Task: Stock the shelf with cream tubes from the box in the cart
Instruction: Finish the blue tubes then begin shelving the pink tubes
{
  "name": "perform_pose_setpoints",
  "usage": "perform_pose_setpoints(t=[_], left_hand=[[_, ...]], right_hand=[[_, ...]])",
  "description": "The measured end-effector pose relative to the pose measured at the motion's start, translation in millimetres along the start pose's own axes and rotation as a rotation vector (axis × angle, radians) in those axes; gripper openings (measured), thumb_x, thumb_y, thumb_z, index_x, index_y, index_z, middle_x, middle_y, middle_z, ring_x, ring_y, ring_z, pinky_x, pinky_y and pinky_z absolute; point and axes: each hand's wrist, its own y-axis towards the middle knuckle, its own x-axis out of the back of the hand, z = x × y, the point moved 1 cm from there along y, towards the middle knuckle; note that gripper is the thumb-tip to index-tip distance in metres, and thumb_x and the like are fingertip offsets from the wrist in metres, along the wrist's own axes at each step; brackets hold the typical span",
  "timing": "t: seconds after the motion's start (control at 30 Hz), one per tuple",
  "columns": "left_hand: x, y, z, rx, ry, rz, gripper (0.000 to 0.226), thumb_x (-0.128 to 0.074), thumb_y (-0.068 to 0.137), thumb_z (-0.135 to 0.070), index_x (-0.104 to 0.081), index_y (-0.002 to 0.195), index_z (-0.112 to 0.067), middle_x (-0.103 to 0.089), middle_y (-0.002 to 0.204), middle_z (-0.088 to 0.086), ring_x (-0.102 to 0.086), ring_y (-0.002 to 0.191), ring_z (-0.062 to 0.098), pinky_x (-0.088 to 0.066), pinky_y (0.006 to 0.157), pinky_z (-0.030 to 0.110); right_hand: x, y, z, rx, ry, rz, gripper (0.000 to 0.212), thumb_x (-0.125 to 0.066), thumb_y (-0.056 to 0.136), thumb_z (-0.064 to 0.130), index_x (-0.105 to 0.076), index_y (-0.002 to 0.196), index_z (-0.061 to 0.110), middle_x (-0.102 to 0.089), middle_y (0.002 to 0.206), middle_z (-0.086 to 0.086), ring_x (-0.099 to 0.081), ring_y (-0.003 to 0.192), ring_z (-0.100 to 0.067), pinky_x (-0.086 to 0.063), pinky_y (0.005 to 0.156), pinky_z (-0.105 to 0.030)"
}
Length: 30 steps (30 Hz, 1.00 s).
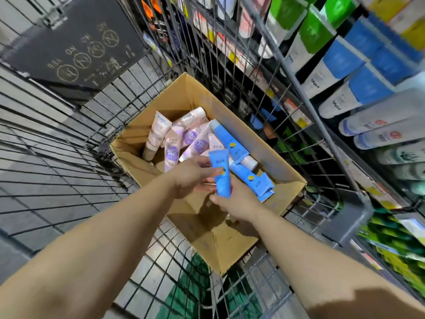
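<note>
Head view, looking down into the wire cart (76, 143); both hands are over the open cardboard box (271, 155), and this looks like the picking step, a tube just lifted out and not yet on its way to the shelf; the right hand (236, 201) is closed around the lower end of a blue tube (222, 173), holding it upright above the box; the left hand (193, 176) sits just beside it, fingers loosely curled and touching the tube's side, and whether it truly grips I cannot tell; under them two more blue tubes (232, 141) lie against the box's right wall, and a jumble of pink tubes (172, 146) fills the far corner, crossing one another; so plenty of stock is left, and the job seems early or midway.

Next move, by my reckoning: carry the tube up and to the right, toward the shelf (372, 107) where blue-capped and white tubes already lie in rows; the cart's tall wire side (264, 72) stands between box and shelf, so the hand has to rise clear of its top rail first; a dark sign (76, 42) hangs on the cart's far end, well out of the way; something green (195, 293) shows below the cart's mesh floor, too unclear to name.
</note>
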Motion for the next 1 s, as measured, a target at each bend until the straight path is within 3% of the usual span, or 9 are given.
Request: perform_pose_setpoints(t=[0.17,0.27,0.37,0.43,0.57,0.63,0.77,0.87,1.0], left_hand=[[-17,2,-11,-0.048,-0.136,-0.06,0.015,-0.06,0.094,-0.017,-0.061,0.108,-0.013,-0.065,0.086,0.002,-0.059,0.076,0.014,-0.057,0.07,0.028],[-24,25,8,-0.152,0.393,-0.276,0.028,-0.068,0.088,-0.012,-0.062,0.115,-0.012,-0.062,0.1,0.006,-0.06,0.092,0.019,-0.052,0.078,0.026],[-46,43,20,-0.282,0.962,-0.265,0.048,-0.065,0.088,-0.016,-0.052,0.134,-0.02,-0.054,0.119,0.004,-0.052,0.112,0.019,-0.039,0.084,0.018],[-54,53,21,-0.388,1.096,-0.265,0.048,-0.062,0.087,-0.015,-0.052,0.133,-0.02,-0.051,0.11,-0.001,-0.05,0.106,0.018,-0.038,0.076,0.013],[-58,73,26,-0.561,1.414,-0.425,0.043,-0.073,0.063,-0.015,-0.066,0.105,-0.024,-0.054,0.09,0.011,-0.056,0.079,0.036,-0.038,0.06,0.033],[-59,75,27,-0.589,1.451,-0.446,0.039,-0.077,0.058,-0.014,-0.069,0.096,-0.021,-0.055,0.082,0.013,-0.055,0.071,0.036,-0.038,0.059,0.035],[-58,71,29,-0.495,1.632,-0.421,0.033,-0.065,0.074,-0.033,-0.063,0.106,-0.025,-0.058,0.103,0.004,-0.051,0.104,0.032,-0.031,0.09,0.042],[-53,61,31,-0.38,1.58,-0.296,0.027,-0.062,0.079,-0.041,-0.057,0.098,-0.024,-0.064,0.091,-0.003,-0.058,0.097,0.025,-0.02,0.109,0.047],[-52,34,27,-0.294,1.347,-0.33,0.042,-0.069,0.079,-0.044,-0.053,0.111,-0.021,-0.067,0.1,-0.002,-0.061,0.095,0.024,-0.039,0.1,0.04]], right_hand=[[35,-8,-5,0.021,0.097,-0.203,0.02,-0.069,0.086,0.028,-0.051,0.092,0.023,-0.059,0.081,0.006,-0.056,0.069,-0.012,-0.042,0.058,-0.024],[61,-7,-10,0.042,0.111,-0.341,0.02,-0.067,0.088,0.023,-0.05,0.098,0.019,-0.055,0.081,0.011,-0.052,0.07,-0.004,-0.035,0.054,-0.019],[70,0,-15,0.051,0.161,-0.354,0.019,-0.068,0.087,0.02,-0.052,0.098,0.016,-0.058,0.082,0.007,-0.055,0.074,-0.012,-0.036,0.054,-0.018],[69,2,-16,0.073,0.188,-0.347,0.018,-0.068,0.087,0.019,-0.053,0.096,0.015,-0.059,0.08,0.005,-0.056,0.072,-0.013,-0.039,0.055,-0.019],[68,3,-20,0.103,0.186,-0.345,0.018,-0.069,0.085,0.02,-0.051,0.086,0.022,-0.056,0.075,0.012,-0.053,0.067,-0.005,-0.037,0.053,-0.017],[68,5,-23,0.089,0.257,-0.339,0.017,-0.068,0.085,0.018,-0.052,0.086,0.023,-0.057,0.075,0.01,-0.054,0.065,-0.006,-0.038,0.055,-0.021],[67,6,-27,0.058,0.321,-0.334,0.016,-0.068,0.084,0.017,-0.054,0.092,0.017,-0.058,0.075,0.006,-0.055,0.066,-0.011,-0.042,0.055,-0.025],[69,3,-24,0.068,0.296,-0.328,0.018,-0.067,0.084,0.019,-0.054,0.095,0.014,-0.057,0.079,0.005,-0.055,0.071,-0.013,-0.041,0.055,-0.024],[71,-7,-19,0.073,0.27,-0.264,0.02,-0.067,0.086,0.019,-0.053,0.099,0.015,-0.059,0.087,0.003,-0.059,0.08,-0.015,-0.045,0.06,-0.025]])
